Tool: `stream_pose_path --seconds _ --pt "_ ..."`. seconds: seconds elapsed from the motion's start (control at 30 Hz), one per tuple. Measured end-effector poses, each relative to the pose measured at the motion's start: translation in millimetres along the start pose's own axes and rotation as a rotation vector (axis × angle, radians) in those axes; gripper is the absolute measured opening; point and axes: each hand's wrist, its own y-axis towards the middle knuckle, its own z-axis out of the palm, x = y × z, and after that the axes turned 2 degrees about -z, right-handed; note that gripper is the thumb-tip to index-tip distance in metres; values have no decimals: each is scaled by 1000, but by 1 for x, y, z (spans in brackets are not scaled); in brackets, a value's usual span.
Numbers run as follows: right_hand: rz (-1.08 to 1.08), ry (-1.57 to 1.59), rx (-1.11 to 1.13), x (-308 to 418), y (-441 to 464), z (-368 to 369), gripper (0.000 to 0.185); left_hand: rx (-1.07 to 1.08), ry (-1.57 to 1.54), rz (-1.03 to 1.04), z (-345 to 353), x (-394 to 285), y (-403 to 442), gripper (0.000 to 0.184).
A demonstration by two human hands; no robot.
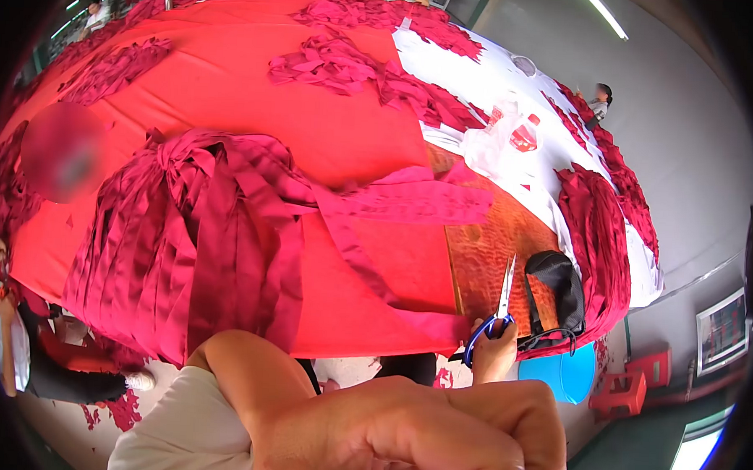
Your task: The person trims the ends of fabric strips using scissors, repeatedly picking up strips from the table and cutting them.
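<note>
My right hand (495, 356) is closed around the blue handles of a pair of scissors (506, 293). The blades point away from me, over a brown patterned board (492, 253). Close to the camera, my left hand (418, 434) has its fingers curled; whatever they may hold is hidden. A long dark-red fabric strip (366, 272) runs from a tied bundle of strips (195, 244) down to the table edge beside my right hand. The bundle hangs over the near edge of the red-covered table (352, 318). A black drawstring bag (561, 289) lies right of the scissors.
More dark-red strips (594, 244) hang at the right edge. Beyond the board are a clear plastic bag (485, 147) and a red-labelled bottle (524, 134). A blue tub (559, 373) and red stools (620, 395) stand below. Another person's hand (6, 299) is at far left.
</note>
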Motion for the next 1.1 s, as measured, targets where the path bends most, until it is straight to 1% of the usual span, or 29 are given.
stream_pose_path --seconds 0.13,0.33,0.63,0.7,0.93,1.1 --pt "35 -33 12 0 0 0 38 18 31 9 2 -3 0 37" --pt "30 22 9 -3 0 3 38 -63 99 77 6 -1 4 37" --pt "52 2 16 3 0 0 39 -35 93 15 8 -7 0 34" --pt "45 3 13 1 0 1 39 -42 59 -71 9 -13 -3 33" --pt "34 10 1 5 -1 0 38 -53 98 -103 11 -15 -3 34" --pt "38 -10 1 5 -1 0 38 -2 91 -109 5 -17 -3 30"
